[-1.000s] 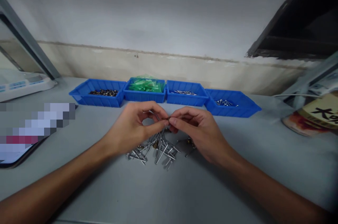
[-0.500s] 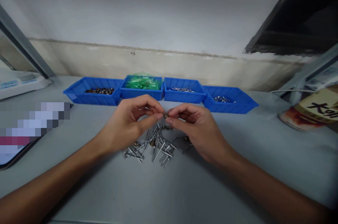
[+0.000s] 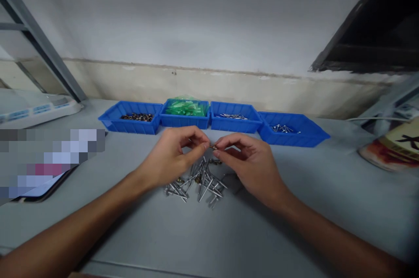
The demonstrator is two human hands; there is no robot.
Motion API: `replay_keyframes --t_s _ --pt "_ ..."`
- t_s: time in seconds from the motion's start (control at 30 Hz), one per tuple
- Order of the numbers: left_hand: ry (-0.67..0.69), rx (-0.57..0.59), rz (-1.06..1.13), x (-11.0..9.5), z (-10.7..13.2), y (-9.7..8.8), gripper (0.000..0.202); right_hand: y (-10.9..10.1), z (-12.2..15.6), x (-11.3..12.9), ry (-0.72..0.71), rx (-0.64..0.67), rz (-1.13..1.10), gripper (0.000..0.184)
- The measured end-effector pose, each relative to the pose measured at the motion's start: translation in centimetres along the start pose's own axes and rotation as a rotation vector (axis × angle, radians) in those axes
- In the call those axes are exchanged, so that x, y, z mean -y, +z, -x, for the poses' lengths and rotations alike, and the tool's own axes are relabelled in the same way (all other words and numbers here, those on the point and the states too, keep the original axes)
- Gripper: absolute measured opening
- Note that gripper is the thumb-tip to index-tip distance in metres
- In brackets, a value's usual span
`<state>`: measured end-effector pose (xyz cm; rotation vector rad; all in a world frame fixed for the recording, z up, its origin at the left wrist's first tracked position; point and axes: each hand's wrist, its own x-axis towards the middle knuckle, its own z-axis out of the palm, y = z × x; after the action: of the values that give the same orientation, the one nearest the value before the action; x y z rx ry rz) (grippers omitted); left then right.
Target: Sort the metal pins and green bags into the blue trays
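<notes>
We pinch one small metal part [image 3: 212,147] between left hand [image 3: 173,158] and right hand [image 3: 252,164], above the pin pile [image 3: 199,182]. Behind the pile, four blue trays [image 3: 288,136] hold dark pieces, green parts and pins.

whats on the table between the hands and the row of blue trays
Nothing: in the head view, the grey table is bare between the hands and the blue trays.

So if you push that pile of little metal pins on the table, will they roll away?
Probably a few would. The pins look thin, round and shiny, so loose ones could roll or slide on the smooth table. They lie crisscrossed, so the heap would likely drag together first. They look stiff, not bendy.
</notes>
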<state>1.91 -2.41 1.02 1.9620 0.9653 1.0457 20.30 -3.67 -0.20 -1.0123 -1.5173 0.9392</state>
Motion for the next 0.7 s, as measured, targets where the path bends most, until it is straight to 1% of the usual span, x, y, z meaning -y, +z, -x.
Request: replay_keyframes --t_s 0.07,0.13,0.2,0.23,0.3,0.43,0.47,0.53,0.6,0.63,0.67,0.7 --pt "0.023 0.009 -0.041 -0.1 0.1 0.1 0.009 0.1 0.1 0.0 -0.014 0.009 0.007 0.010" --pt "0.045 -0.005 -0.091 -0.2 0.0 0.0 0.009 0.1 0.1 0.0 -0.029 0.002 0.011 0.012" --pt "0.085 -0.075 -0.124 -0.2 -0.3 -0.5 0.008 0.1 0.1 0.1 -0.037 -0.013 0.024 0.012" --pt "0.113 -0.137 -0.149 -0.1 -0.5 -0.9 0.007 0.1 0.2 0.1 -0.037 -0.015 0.039 0.012" --pt "0.150 -0.309 -0.263 0.1 -0.9 -2.3 0.006 0.0 0.2 0.1 -0.030 -0.006 0.092 0.011" --pt "0.119 -0.682 -0.592 1.6 -1.6 -6.3 0.006 -0.2 0.2 -0.3 -0.044 0.027 0.209 0.008" --pt "0.110 -0.747 -0.654 2.1 -1.7 -7.3 0.007 -0.3 0.2 -0.4 -0.060 0.035 0.238 0.008" --pt "0.083 -0.822 -0.778 3.0 -1.9 -8.7 0.008 -0.4 0.1 -0.6 -0.106 0.052 0.311 0.006" --pt "0.066 -0.821 -0.870 3.6 -2.0 -9.0 0.010 -0.5 -0.1 -0.6 -0.179 0.071 0.401 0.004" --pt "0.071 -0.785 -0.889 3.6 -2.1 -8.6 0.011 -0.6 -0.3 -0.6 -0.223 0.086 0.449 0.004" --pt "0.085 -0.723 -0.888 3.5 -2.1 -8.0 0.013 -0.6 -0.4 -0.5 -0.265 0.105 0.496 0.005" --pt "0.106 -0.635 -0.873 3.3 -2.1 -7.1 0.013 -0.6 -0.5 -0.5 -0.302 0.130 0.540 0.007"
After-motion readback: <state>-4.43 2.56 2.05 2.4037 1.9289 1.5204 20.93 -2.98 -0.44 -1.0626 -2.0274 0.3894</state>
